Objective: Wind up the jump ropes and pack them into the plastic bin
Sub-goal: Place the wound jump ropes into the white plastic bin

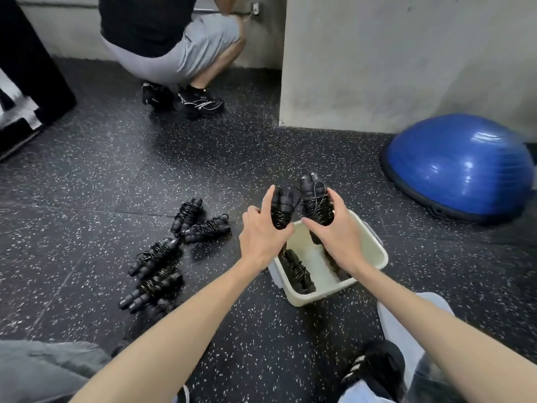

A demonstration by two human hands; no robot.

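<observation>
My left hand (263,234) grips one wound black jump rope (283,206), and my right hand (337,232) grips another wound black rope (315,199). Both bundles are held upright, side by side, above the far end of the cream plastic bin (374,254). Inside the bin lies one wound rope (297,271) along the left wall, and a dark bundle shows partly under my right wrist. Several more wound ropes (162,257) lie on the speckled floor left of the bin.
A blue half-ball trainer (462,167) sits at the right by a concrete pillar (377,59). Another person (174,50) squats at the far wall. A black pad (26,68) leans at the far left. My knee and shoe (374,367) are just below the bin.
</observation>
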